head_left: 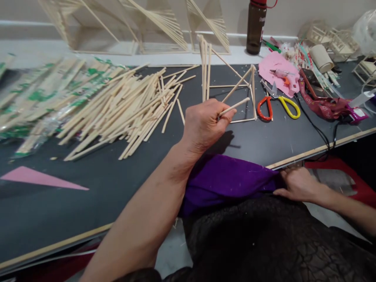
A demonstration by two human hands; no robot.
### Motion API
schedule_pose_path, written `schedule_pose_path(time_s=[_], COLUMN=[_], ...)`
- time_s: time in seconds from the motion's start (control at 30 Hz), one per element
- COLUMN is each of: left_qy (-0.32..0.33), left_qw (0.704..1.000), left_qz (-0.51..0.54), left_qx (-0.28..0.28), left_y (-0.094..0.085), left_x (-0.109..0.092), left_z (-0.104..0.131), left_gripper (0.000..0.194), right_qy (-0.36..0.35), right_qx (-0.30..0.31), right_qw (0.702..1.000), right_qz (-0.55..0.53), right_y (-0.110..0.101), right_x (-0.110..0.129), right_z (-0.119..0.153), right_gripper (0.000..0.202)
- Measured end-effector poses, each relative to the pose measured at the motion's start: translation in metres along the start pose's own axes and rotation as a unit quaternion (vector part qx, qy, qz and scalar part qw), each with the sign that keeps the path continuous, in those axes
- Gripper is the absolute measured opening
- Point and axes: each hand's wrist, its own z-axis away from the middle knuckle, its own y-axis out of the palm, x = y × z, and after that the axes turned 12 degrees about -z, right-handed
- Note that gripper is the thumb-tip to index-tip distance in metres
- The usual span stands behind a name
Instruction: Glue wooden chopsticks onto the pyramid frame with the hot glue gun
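Left hand (207, 120) is wrapped round a wooden stick (236, 106), maybe so the tip pokes free; stick frame (254, 94) sits just past that grip. Right hand (298, 182) clutches the purple cloth (230, 180) below, probably to steady it.

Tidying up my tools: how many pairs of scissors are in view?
1: the red-and-yellow scissors on the table, right of the wooden stick frame. Others may be hidden.
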Motion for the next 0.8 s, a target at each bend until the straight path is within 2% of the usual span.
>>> schedule_pose_path(time_s=[0.1, 0.2, 0.23, 0.3, 0.37, 0.4, 0.47, 0.5, 0.57, 0.63, 0.67, 0.73, 0.8], left_qy=[0.001, 0.002, 0.004, 0.009, 0.013, 0.014, 0.016, 0.018, 0.02, 0.02, 0.021, 0.021, 0.02], left_qw=[1.0, 1.0, 1.0, 1.0, 1.0, 1.0, 1.0, 1.0, 1.0, 1.0, 1.0, 1.0, 1.0], left_qz=[0.003, 0.004, 0.005, 0.006, 0.006, 0.005, 0.004, 0.004, 0.004, 0.002, 0.002, 0.005, 0.012], left_qx=[-0.002, -0.005, -0.006, -0.009, -0.007, -0.005, -0.005, -0.007, -0.012, -0.012, -0.009, -0.001, 0.005], left_y=[0.0, 0.001, 0.001, 0.001, 0.002, 0.002, 0.001, 0.001, 0.0, -0.001, -0.001, -0.002, -0.004], left_x=[0.0, 0.0, 0.0, 0.001, 0.003, 0.004, 0.006, 0.006, 0.006, 0.006, 0.005, 0.005, 0.005], left_z=[0.0, 0.0, 0.0, 0.0, 0.001, 0.002, 0.002, 0.002, 0.002, 0.002, 0.001, 0.001, 0.001], left_gripper=[0.024, 0.024, 0.024, 0.024, 0.023, 0.022, 0.021, 0.021, 0.021, 0.021, 0.021, 0.021, 0.021], right_qy=[0.045, 0.095, 0.117, 0.134, 0.113, 0.08, -0.017, -0.087, -0.19, -0.213, -0.217, -0.176, -0.11], right_qx=[-0.028, -0.103, -0.134, -0.163, -0.151, -0.13, -0.082, -0.07, -0.11, -0.169, -0.218, -0.323, -0.375], right_qw=[0.998, 0.986, 0.974, 0.948, 0.931, 0.929, 0.927, 0.919, 0.894, 0.883, 0.875, 0.859, 0.863], right_qz=[-0.023, -0.094, -0.139, -0.24, -0.313, -0.337, -0.365, -0.378, -0.39, -0.383, -0.373, -0.355, -0.322], right_y=[0.047, 0.079, 0.087, 0.097, 0.099, 0.096, 0.08, 0.068, 0.036, -0.004, -0.024, -0.061, -0.088], right_x=[-0.017, -0.038, -0.043, -0.048, -0.046, -0.043, -0.035, -0.03, -0.024, -0.023, -0.024, -0.029, -0.037], right_z=[-0.01, -0.027, -0.035, -0.048, -0.053, -0.05, -0.037, -0.027, -0.009, 0.002, 0.003, -0.002, -0.013], right_gripper=[0.045, 0.057, 0.056, 0.042, 0.028, 0.024, 0.022, 0.021, 0.023, 0.019, 0.017, 0.017, 0.018])
